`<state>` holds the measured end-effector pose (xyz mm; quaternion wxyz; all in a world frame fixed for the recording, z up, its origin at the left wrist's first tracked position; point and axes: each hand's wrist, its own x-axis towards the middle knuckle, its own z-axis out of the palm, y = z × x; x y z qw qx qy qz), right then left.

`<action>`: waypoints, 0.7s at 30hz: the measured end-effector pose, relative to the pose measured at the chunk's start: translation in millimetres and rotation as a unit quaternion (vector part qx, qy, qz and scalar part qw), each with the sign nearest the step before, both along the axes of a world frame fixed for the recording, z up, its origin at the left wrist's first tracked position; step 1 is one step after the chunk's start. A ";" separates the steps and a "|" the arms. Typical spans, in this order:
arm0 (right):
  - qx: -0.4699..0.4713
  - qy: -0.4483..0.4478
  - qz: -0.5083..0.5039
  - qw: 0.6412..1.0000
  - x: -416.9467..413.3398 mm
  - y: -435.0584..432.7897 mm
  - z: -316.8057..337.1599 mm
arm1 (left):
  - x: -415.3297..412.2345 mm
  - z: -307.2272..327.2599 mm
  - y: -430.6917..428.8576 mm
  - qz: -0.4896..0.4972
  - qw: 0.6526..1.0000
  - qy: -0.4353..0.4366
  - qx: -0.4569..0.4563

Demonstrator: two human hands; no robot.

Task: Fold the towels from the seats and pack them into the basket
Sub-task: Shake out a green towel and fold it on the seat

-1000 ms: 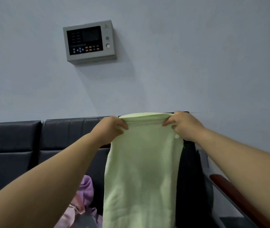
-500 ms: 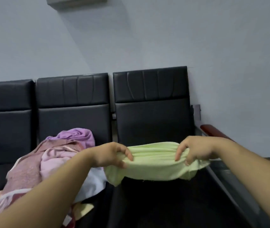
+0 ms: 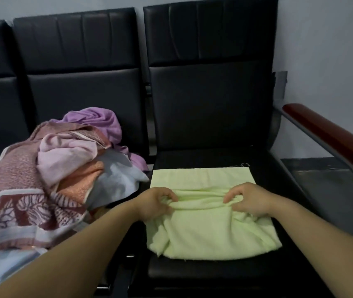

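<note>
Green towel [image 3: 212, 233] down from mid-air hold half second ago, now spread on right seat [image 3: 214, 274]; view tipped lower. Far straight edge toward backrest [image 3: 210, 104], near edge toward person. Gathered ridge runs left-right across middle; outline near square, long axis unclear. Left hand [image 3: 154, 203] and right hand [image 3: 250, 201] on ridge, well apart. Fingers [image 3: 171, 195] of each curled, clamped on bunched cloth; towel beneath and between hands. Towel heap [image 3: 48, 173], pink, purple, white, on next seat left.

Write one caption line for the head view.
Left hand and right hand pinch the green towel on a black seat.
</note>
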<state>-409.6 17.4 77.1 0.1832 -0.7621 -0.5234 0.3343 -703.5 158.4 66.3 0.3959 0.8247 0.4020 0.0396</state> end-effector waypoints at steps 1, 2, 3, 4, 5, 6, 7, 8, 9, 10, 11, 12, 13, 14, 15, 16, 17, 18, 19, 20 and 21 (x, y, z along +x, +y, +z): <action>-0.005 0.000 -0.008 1.000 1.4 0.6 -1.2 | 0.7 -0.8 4.0 0.001 1.000 0.005 0.002; -0.021 0.010 -0.009 1.000 4.0 0.6 -0.1 | 0.9 0.4 6.7 -0.006 1.000 0.008 -0.005; -0.049 0.025 -0.001 0.998 5.1 -1.3 3.4 | -0.9 1.7 8.5 -0.014 0.999 0.014 -0.025; -0.081 0.044 0.010 0.996 5.8 -5.0 7.7 | -4.0 3.1 8.8 -0.027 0.998 0.019 -0.059; -0.107 0.072 0.018 0.991 6.7 -9.3 10.5 | -8.9 3.1 7.8 -0.040 0.994 0.024 -0.102; -0.127 0.115 0.019 0.985 8.1 -14.0 11.4 | -14.7 1.6 5.6 -0.054 0.987 0.028 -0.146; -0.146 0.169 0.013 0.975 8.3 -19.3 12.3 | -20.4 -0.2 1.9 -0.062 0.979 0.023 -0.192; -0.160 0.221 0.001 0.962 7.6 -24.1 12.9 | -26.5 -3.5 0.6 -0.062 0.972 0.009 -0.224; -0.161 0.259 -0.017 0.952 7.9 -27.6 12.5 | -31.8 -5.4 0.4 -0.057 0.969 -0.008 -0.242; -0.151 0.279 -0.035 0.948 9.4 -30.0 11.4 | -35.3 -6.2 2.0 -0.045 0.970 -0.027 -0.239; -0.136 0.285 -0.051 0.947 10.7 -31.4 10.2 | -37.5 -5.1 3.3 -0.028 0.972 -0.049 -0.229; -0.117 0.280 -0.068 0.950 12.2 -32.1 8.6 | -38.5 -3.4 4.6 -0.002 0.974 -0.073 -0.213; -0.095 0.267 -0.087 0.955 13.7 -32.3 6.5 | -37.4 -0.9 4.6 0.037 0.975 -0.095 -0.200; -0.070 0.252 -0.106 0.959 15.7 -31.9 4.3 | -34.8 0.3 5.0 0.071 0.975 -0.110 -0.178; -0.047 0.236 -0.123 0.963 17.5 -31.2 1.5 | -31.6 1.4 5.1 0.100 0.977 -0.119 -0.147; -0.024 0.223 -0.142 0.964 19.5 -30.3 -1.4 | -28.8 -0.2 7.0 0.122 0.978 -0.121 -0.120; -0.001 0.210 -0.163 0.964 21.7 -29.4 -3.8 | -24.7 -0.2 6.9 0.143 0.976 -0.127 -0.103; 0.020 0.199 -0.181 0.963 22.9 -28.9 -5.0 | -21.5 -2.7 9.1 0.156 0.974 -0.132 -0.098; 0.037 0.192 -0.195 0.961 23.8 -28.0 -5.7 | -18.0 -3.2 10.2 0.178 0.967 -0.143 -0.109; 0.051 0.191 -0.207 0.958 24.2 -27.5 -5.9 | -14.8 -3.8 12.1 0.198 0.960 -0.153 -0.125; 0.063 0.191 -0.218 0.955 25.2 -26.6 -6.7 | -11.9 -2.4 12.3 0.220 0.952 -0.163 -0.137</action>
